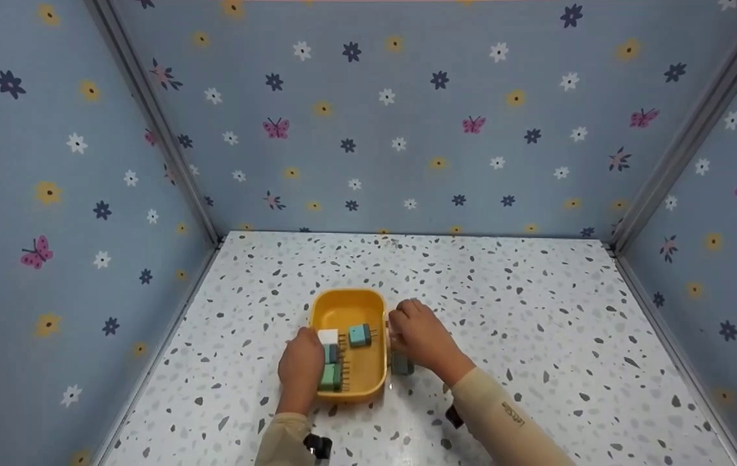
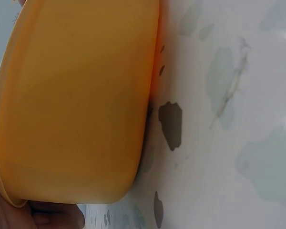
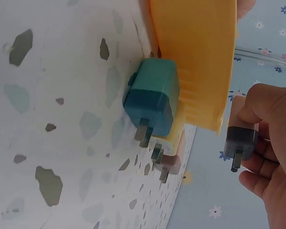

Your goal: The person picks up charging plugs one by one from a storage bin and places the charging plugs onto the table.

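A yellow plastic bin (image 1: 365,375) stands on the speckled table. My left hand (image 1: 300,366) grips its left rim. Inside, a white charger plug (image 1: 328,336), a blue one (image 1: 331,353) and a green one (image 1: 329,377) line the left side, prongs facing right. A light blue charger plug (image 1: 359,334) lies apart near the bin's middle. Just beyond the right rim, my right hand (image 1: 425,330) pinches a pinkish charger plug (image 3: 238,126) with a dark prong end. Below that hand, a green-and-teal charger plug (image 3: 157,81) rests on the table beside the bin.
Behind the green-and-teal plug, the right wrist view has a cream charger plug (image 3: 176,133) and a pinkish-grey one (image 3: 170,163) in a row along the bin's wall. Flower-patterned panels (image 1: 407,142) enclose the table (image 1: 537,310) at the back and both sides.
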The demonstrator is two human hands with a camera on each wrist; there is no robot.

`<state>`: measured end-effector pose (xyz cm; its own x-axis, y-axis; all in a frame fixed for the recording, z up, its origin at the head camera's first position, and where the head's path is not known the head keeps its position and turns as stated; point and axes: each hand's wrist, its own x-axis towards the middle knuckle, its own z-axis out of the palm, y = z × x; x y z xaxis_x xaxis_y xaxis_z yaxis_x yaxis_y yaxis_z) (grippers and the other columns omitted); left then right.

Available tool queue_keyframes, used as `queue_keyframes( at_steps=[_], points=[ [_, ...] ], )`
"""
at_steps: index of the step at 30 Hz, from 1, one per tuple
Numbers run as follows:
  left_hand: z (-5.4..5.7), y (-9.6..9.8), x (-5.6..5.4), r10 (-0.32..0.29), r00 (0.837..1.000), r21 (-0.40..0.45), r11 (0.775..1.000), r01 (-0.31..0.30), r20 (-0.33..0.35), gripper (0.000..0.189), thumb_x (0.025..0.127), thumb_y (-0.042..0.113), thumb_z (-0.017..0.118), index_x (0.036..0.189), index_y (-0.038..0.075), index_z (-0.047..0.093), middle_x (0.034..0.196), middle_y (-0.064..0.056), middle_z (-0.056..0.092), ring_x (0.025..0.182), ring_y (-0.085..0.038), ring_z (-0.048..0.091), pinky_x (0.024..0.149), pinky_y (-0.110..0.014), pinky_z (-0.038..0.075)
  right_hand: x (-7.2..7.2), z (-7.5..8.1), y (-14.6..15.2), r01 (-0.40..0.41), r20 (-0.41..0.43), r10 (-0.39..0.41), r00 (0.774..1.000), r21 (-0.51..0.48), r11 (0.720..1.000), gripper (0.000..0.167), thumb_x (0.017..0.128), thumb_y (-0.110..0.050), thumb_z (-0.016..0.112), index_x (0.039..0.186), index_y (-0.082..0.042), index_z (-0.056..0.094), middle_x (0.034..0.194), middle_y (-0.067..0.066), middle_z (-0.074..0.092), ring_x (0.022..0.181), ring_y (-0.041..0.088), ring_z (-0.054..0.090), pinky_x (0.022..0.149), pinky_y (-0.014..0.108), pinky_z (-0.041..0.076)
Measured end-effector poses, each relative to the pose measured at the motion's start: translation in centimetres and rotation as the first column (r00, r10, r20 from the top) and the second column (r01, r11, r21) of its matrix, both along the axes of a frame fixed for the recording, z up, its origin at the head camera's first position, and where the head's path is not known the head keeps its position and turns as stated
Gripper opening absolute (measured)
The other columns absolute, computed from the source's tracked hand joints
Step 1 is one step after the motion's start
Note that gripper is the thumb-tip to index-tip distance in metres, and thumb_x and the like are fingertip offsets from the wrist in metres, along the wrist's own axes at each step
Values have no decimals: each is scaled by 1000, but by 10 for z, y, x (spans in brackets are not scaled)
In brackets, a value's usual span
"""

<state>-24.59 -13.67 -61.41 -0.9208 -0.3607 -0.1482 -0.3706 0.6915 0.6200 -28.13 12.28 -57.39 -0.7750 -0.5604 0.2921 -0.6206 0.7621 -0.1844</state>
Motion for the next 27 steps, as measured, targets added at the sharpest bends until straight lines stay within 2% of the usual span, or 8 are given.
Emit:
queue_keyframes(
  at_steps=[5,11,17,23,27],
  points=[
    [0,0,1,5,1000,-3,1000,-5,1,43,112,36,27,115,7,58,91,-9,64,77,-23,57,72,-42,47,-1,-3,3,5,-10,-5,1000,-18,1000,34,92,-39,77,108,-12,66,108,2,59,98,18,52,92,37,50],
    [2,1,2,-9,1000,-31,999,8,-24,42,113,34,28,113,7,59,91,-11,67,76,-23,61,71,-45,48,-1,-8,4,27,-51,-27,998,2,1000,28,94,-34,76,106,-10,67,103,2,59,91,19,52,85,36,50],
    [2,2,1,-10,999,-48,999,9,-32,41,112,33,29,111,7,60,91,-11,68,76,-24,62,70,-45,49,-2,-10,4,48,-5,-48,999,1,999,29,95,-36,75,106,-10,67,104,2,59,90,18,50,84,36,50],
    [1,2,0,-8,1000,-38,999,7,-14,40,113,35,29,111,7,59,89,-10,66,74,-23,60,69,-43,48,-4,-9,8,51,6,-51,999,-6,999,19,92,-20,77,106,-10,69,102,1,58,91,17,51,85,35,51],
    [-1,2,0,-7,1000,-42,999,7,-11,41,113,35,29,111,7,59,88,-9,65,73,-23,60,68,-42,48,-6,-8,12,66,30,-66,997,6,998,21,89,-13,74,110,-11,69,106,0,59,94,16,53,88,33,52]
  ],
)
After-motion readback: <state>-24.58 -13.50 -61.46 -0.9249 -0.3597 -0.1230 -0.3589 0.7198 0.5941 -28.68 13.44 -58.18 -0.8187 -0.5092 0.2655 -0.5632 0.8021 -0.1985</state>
